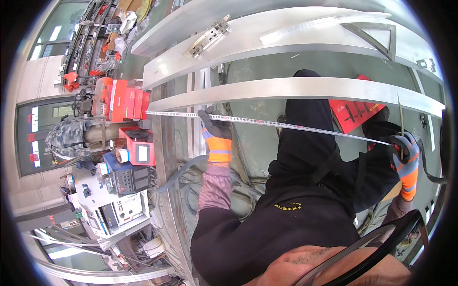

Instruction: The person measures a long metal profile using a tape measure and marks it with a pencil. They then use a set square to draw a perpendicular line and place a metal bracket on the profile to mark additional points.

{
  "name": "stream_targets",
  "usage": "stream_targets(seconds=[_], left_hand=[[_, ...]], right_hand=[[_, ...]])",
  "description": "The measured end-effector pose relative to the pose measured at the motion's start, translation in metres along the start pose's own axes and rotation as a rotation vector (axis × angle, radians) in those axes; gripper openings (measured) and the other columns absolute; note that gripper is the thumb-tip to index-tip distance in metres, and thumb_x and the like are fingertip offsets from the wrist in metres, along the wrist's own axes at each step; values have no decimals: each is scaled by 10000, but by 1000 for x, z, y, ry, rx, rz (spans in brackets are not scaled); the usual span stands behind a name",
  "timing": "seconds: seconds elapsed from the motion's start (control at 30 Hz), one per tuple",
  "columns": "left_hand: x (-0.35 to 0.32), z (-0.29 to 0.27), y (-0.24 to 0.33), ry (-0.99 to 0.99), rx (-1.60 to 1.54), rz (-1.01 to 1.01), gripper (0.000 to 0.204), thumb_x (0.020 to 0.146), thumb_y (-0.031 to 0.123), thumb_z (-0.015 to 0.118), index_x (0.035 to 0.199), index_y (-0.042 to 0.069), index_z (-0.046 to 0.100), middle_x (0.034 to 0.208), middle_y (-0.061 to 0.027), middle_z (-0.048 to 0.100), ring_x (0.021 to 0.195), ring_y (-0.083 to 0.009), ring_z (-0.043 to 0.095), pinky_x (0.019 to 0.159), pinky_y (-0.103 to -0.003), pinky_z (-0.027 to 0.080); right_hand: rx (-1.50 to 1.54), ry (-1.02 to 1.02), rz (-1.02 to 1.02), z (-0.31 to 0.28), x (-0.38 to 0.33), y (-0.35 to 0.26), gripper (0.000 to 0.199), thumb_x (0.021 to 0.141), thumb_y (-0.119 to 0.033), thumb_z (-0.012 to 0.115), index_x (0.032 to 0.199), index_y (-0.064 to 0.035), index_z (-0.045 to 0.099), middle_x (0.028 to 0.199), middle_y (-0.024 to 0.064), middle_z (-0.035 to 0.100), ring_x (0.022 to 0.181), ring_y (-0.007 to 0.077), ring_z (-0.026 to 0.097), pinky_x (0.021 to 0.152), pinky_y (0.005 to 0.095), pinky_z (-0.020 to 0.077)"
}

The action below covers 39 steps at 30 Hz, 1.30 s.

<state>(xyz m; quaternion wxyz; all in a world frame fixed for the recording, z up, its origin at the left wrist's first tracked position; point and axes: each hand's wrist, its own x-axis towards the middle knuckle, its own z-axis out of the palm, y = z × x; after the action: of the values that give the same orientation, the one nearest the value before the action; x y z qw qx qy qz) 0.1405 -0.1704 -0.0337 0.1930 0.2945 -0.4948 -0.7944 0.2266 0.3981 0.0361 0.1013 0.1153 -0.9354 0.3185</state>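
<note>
A tape measure (286,126) has its white blade drawn out from left to right, just on my side of a long silver metal bar (296,88). My left hand (218,127), in a dark grey glove with an orange cuff, is closed on the blade toward its left part. At the far right, my right hand (406,151) is closed around the other end of the tape; the case is hidden there. A thin, straight, tan rod (400,112) stands up beside that hand; whether the fingers grip it cannot be made out.
More wide silver profiles lie beyond the bar, carrying a metal lock-like fitting (208,37) and a triangular metal square (377,40). A red box (355,114) sits below the bar. Red boxes (129,100), a white machine (119,209) and cables (191,190) stand or lie to the left.
</note>
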Motion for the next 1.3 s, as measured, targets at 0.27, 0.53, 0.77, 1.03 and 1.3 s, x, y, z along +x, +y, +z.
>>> stream_targets(seconds=[0.27, 0.53, 0.77, 1.03, 1.3], left_hand=[[27, -13, 6, 28, 17, 11, 504, 894, 615, 639, 1099, 155, 626, 774, 62, 584, 634, -105, 535, 565, -304, 435], [44, -19, 6, 31, -24, 38, 529, 880, 623, 648, 1115, 148, 642, 790, 70, 601, 638, -109, 550, 571, -282, 449], [41, -7, 2, 41, 39, 13, 600, 865, 702, 607, 1094, 147, 613, 784, 38, 553, 609, -114, 515, 539, -271, 439], [45, -5, 1, 20, 43, 28, 599, 859, 711, 605, 1091, 159, 596, 773, 55, 558, 627, -116, 539, 572, -260, 477], [50, -11, -1, 11, 26, 18, 597, 853, 710, 613, 1084, 161, 585, 769, 56, 559, 616, -104, 535, 573, -260, 485]], right_hand=[[-44, 5, -58, 22, 27, -8, 396, 681, 24, 746, 1059, -77, 678, 1079, 159, 630, 996, 379, 612, 882, 416, 493], [15, 6, -55, 34, 37, -3, 432, 690, 58, 703, 1103, -59, 658, 1154, 174, 609, 1067, 380, 602, 932, 407, 484], [79, 17, -6, 30, 54, -2, 373, 717, 75, 673, 1066, -56, 666, 1077, 167, 629, 1001, 368, 616, 900, 384, 497], [106, 42, -18, 30, 67, -9, 301, 731, 87, 659, 1003, -38, 683, 957, 134, 646, 885, 317, 627, 812, 353, 507], [125, 36, -10, 38, 65, -13, 264, 737, 70, 661, 981, -30, 682, 945, 138, 638, 867, 326, 620, 798, 351, 503]])
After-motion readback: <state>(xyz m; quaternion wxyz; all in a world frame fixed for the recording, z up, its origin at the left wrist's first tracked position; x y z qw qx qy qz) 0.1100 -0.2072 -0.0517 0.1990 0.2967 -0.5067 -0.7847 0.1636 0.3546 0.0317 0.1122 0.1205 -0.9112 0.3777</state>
